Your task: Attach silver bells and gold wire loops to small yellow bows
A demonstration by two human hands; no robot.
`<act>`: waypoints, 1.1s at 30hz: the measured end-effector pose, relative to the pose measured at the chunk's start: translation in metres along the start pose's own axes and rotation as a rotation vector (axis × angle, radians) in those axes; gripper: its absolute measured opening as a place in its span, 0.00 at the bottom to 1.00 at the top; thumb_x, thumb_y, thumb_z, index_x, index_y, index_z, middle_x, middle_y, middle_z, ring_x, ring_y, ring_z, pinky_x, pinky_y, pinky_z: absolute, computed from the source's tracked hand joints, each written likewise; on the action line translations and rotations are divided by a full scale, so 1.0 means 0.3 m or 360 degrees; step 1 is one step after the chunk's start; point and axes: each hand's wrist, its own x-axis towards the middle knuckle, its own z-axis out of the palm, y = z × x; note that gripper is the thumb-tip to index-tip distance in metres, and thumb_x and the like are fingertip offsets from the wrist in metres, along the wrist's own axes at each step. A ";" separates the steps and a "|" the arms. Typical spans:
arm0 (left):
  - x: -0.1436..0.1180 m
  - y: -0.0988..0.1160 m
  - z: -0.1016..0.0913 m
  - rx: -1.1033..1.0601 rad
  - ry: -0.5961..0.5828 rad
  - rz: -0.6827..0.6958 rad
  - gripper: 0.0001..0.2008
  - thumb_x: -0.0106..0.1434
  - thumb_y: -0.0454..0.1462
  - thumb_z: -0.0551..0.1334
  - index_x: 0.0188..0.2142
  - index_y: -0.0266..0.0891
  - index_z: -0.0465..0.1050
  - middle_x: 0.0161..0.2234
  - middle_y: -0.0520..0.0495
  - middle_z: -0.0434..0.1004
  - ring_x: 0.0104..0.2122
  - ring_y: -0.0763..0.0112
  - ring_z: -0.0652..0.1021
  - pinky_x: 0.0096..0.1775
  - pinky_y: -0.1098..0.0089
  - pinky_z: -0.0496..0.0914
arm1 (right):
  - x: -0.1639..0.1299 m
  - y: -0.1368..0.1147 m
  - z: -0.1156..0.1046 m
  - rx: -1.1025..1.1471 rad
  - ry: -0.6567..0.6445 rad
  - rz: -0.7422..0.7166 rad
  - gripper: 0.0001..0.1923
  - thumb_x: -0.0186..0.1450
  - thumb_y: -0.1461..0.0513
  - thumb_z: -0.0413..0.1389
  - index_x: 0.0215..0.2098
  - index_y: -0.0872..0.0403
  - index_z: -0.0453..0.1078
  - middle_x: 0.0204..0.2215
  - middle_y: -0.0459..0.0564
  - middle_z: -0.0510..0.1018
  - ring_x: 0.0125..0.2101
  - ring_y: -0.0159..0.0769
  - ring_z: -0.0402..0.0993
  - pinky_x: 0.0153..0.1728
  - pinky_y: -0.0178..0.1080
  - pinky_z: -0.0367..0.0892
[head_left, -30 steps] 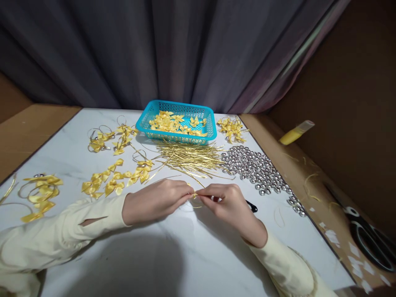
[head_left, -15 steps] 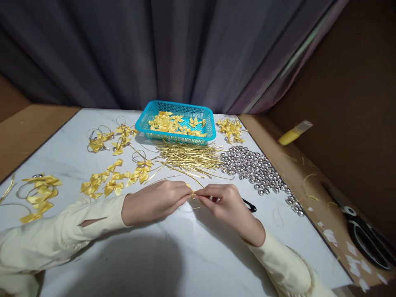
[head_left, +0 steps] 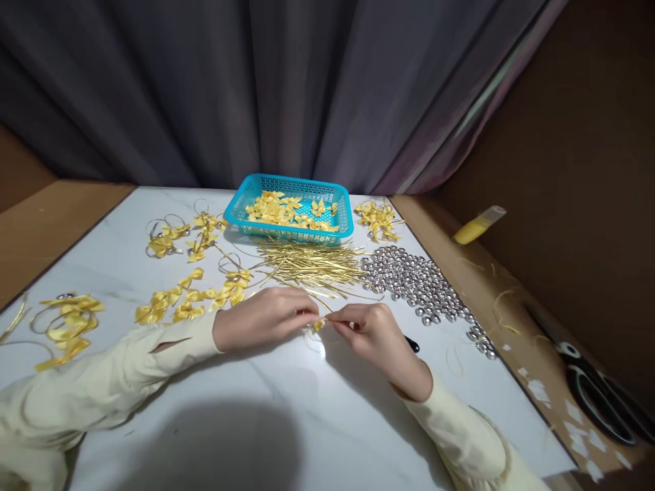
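My left hand (head_left: 269, 317) is closed in a pinch at the middle of the white table, its fingertips at a small yellow ribbon bow (head_left: 318, 325). Opposite it, my right hand (head_left: 381, 341) also pinches, thumb against forefinger, on what looks like a thin gold twist tie at the bow's right side. Fingers cover most of the tie and part of the bow. The fingertips of both hands almost meet. Just beyond them lies a pile of gold twist ties (head_left: 312, 267). A black object (head_left: 412, 344) sticks out from behind my right hand.
A blue basket (head_left: 351, 221) of yellow bows stands at the back. Silver bells (head_left: 417, 279) spread to the right. Bows with gold loops (head_left: 71, 324) lie left, more bows (head_left: 379, 219) back right. Black-handled scissors (head_left: 598, 395) and a yellow tube (head_left: 478, 226) are at far right.
My fingertips have come slightly lower and apart, and more of the yellow bow shows beneath them. The whole view has shifted a little. Both hands stay pinched.
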 end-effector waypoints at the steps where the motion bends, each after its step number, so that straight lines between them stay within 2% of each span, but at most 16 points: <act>1: 0.007 -0.006 -0.002 0.0004 0.0063 -0.0082 0.12 0.67 0.38 0.51 0.37 0.36 0.72 0.33 0.48 0.75 0.34 0.71 0.74 0.36 0.72 0.64 | 0.003 0.003 -0.004 0.0013 0.0016 0.0033 0.10 0.57 0.69 0.54 0.30 0.54 0.79 0.27 0.49 0.81 0.25 0.33 0.74 0.27 0.33 0.63; 3: 0.022 -0.016 0.000 0.0067 0.0126 -0.0285 0.14 0.67 0.40 0.50 0.34 0.36 0.71 0.31 0.48 0.75 0.32 0.70 0.74 0.35 0.71 0.64 | 0.009 0.008 -0.014 0.0082 0.0039 0.0114 0.10 0.57 0.68 0.55 0.29 0.55 0.79 0.28 0.49 0.81 0.26 0.34 0.75 0.28 0.33 0.63; 7: 0.036 -0.017 0.032 0.0277 -0.0049 -0.0449 0.20 0.68 0.44 0.46 0.26 0.36 0.66 0.23 0.49 0.71 0.25 0.69 0.72 0.28 0.71 0.60 | 0.018 0.013 -0.030 0.0320 -0.0030 0.0342 0.08 0.56 0.66 0.56 0.29 0.55 0.79 0.25 0.48 0.81 0.25 0.34 0.75 0.26 0.32 0.64; 11: 0.027 -0.002 0.069 0.0593 -0.0115 -0.0595 0.18 0.67 0.47 0.46 0.34 0.36 0.65 0.25 0.46 0.72 0.24 0.63 0.73 0.25 0.70 0.57 | 0.020 0.013 -0.029 0.0489 -0.0186 0.0458 0.07 0.55 0.64 0.58 0.29 0.55 0.79 0.24 0.47 0.80 0.24 0.34 0.73 0.25 0.32 0.64; 14: 0.017 0.000 0.083 0.0672 -0.0160 -0.0592 0.17 0.67 0.47 0.47 0.37 0.35 0.63 0.27 0.45 0.73 0.25 0.61 0.74 0.24 0.70 0.57 | 0.020 0.012 -0.021 0.0482 -0.0235 0.0441 0.07 0.55 0.65 0.58 0.29 0.55 0.79 0.24 0.48 0.81 0.24 0.34 0.73 0.26 0.32 0.64; 17: 0.011 -0.007 0.089 0.0576 -0.0149 -0.0510 0.16 0.67 0.46 0.47 0.32 0.38 0.63 0.28 0.47 0.72 0.26 0.64 0.73 0.25 0.70 0.56 | 0.022 0.014 -0.017 0.0471 -0.0237 0.0383 0.07 0.55 0.65 0.58 0.28 0.55 0.79 0.24 0.48 0.80 0.25 0.33 0.73 0.27 0.32 0.64; 20: 0.010 -0.020 0.098 0.0378 -0.0069 -0.0429 0.15 0.67 0.43 0.48 0.27 0.39 0.61 0.26 0.50 0.70 0.27 0.68 0.72 0.27 0.71 0.57 | 0.026 0.021 -0.019 0.0514 -0.0195 0.0293 0.06 0.54 0.66 0.58 0.26 0.54 0.79 0.27 0.48 0.80 0.28 0.34 0.74 0.31 0.33 0.66; 22: 0.012 -0.028 0.108 0.0219 0.0037 -0.0434 0.14 0.67 0.42 0.49 0.27 0.39 0.60 0.25 0.52 0.68 0.26 0.70 0.71 0.28 0.71 0.58 | 0.029 0.030 -0.021 0.0565 -0.0170 0.0290 0.05 0.54 0.66 0.59 0.25 0.54 0.78 0.28 0.49 0.79 0.29 0.34 0.74 0.32 0.34 0.66; 25: 0.012 -0.036 0.123 -0.0022 0.0252 -0.0424 0.13 0.67 0.41 0.49 0.27 0.39 0.59 0.24 0.53 0.65 0.25 0.72 0.69 0.28 0.73 0.59 | 0.031 0.046 -0.021 0.0689 -0.0172 0.0415 0.04 0.53 0.64 0.60 0.25 0.53 0.78 0.32 0.50 0.78 0.32 0.35 0.74 0.32 0.35 0.67; 29: 0.005 -0.030 0.136 -0.0213 0.0535 -0.0309 0.12 0.66 0.39 0.51 0.26 0.39 0.58 0.23 0.55 0.64 0.23 0.75 0.67 0.28 0.75 0.60 | 0.032 0.054 -0.020 0.0994 -0.0191 0.0579 0.05 0.50 0.61 0.64 0.27 0.52 0.79 0.40 0.50 0.77 0.40 0.37 0.72 0.39 0.38 0.67; 31: -0.002 -0.021 0.140 -0.0265 0.0615 -0.0303 0.11 0.66 0.39 0.51 0.27 0.39 0.59 0.22 0.56 0.63 0.22 0.77 0.66 0.27 0.76 0.61 | 0.032 0.047 -0.021 0.1165 -0.0257 0.0633 0.07 0.49 0.60 0.64 0.26 0.53 0.79 0.38 0.50 0.77 0.36 0.34 0.72 0.38 0.37 0.67; 33: -0.010 -0.011 0.143 -0.0328 0.0628 -0.0340 0.10 0.66 0.39 0.52 0.28 0.39 0.59 0.19 0.58 0.62 0.19 0.78 0.65 0.26 0.77 0.61 | 0.032 0.035 -0.024 0.1289 -0.0322 0.0694 0.07 0.49 0.59 0.65 0.25 0.54 0.78 0.33 0.50 0.77 0.30 0.30 0.70 0.32 0.34 0.67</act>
